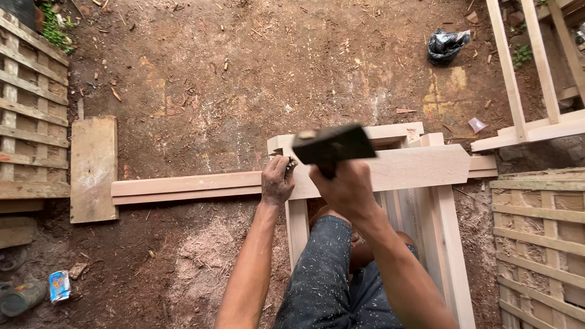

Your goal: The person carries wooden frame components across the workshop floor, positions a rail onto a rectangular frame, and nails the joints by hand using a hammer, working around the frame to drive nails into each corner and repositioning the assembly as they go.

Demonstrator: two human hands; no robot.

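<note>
Right hand: your right hand point(348, 187) has its grip clamped on the handle of a dark mallet point(333, 144), head raised and blurred just above the plank.
Left hand: your left hand point(277, 180) is closed around a small chisel point(290, 164), tip set against the top edge of the long plank point(244, 183).
Plank: it lies across the pale wooden frame point(439, 244), its far end resting on a short board point(93, 167) on the dirt ground point(244, 73).
Progress: looks early to me. I can't make out any finished notch under the chisel, though there's plenty of sawdust point(201, 256) below, so cutting has happened.
Left to do: honestly can't tell how deep the cut is; your hand hides it.
Around: slatted pallets point(30, 109) left and right, black bag point(446, 44) further off.
</note>
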